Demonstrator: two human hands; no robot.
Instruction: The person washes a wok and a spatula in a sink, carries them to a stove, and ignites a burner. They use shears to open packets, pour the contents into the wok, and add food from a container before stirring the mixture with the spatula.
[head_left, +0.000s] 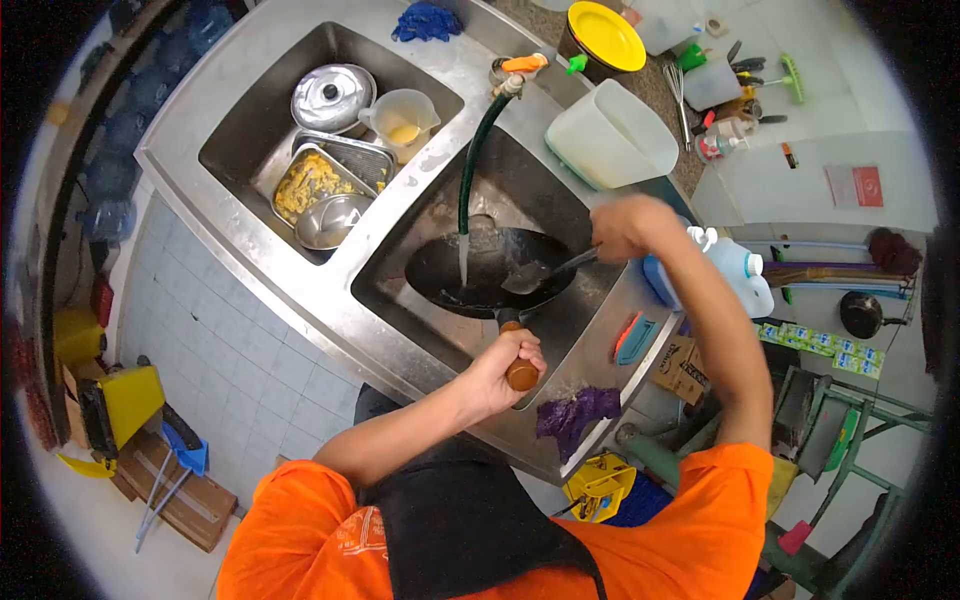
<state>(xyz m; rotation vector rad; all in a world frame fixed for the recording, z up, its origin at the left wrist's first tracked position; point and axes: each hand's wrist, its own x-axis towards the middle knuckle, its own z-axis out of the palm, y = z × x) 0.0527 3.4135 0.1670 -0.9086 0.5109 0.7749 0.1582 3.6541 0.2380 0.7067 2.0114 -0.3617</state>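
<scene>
My left hand [506,368] is wrapped round the wooden handle [522,372] of a dark wok [440,262], which sits tilted in the right sink basin. Water runs into the wok from a green hose [478,150] on the tap. Closed round the handle of a metal spatula [526,278], my right hand [632,228] is slightly blurred above the basin's right edge. The spatula's blade lies against the wok's inner surface.
The left basin holds a lidded pot [333,97], a measuring jug [402,122] and a tray of yellow scraps [305,190]. A white plastic bin [612,135], brush [634,340], purple cloth [578,418] and blue-capped jugs [738,275] stand or lie on the right.
</scene>
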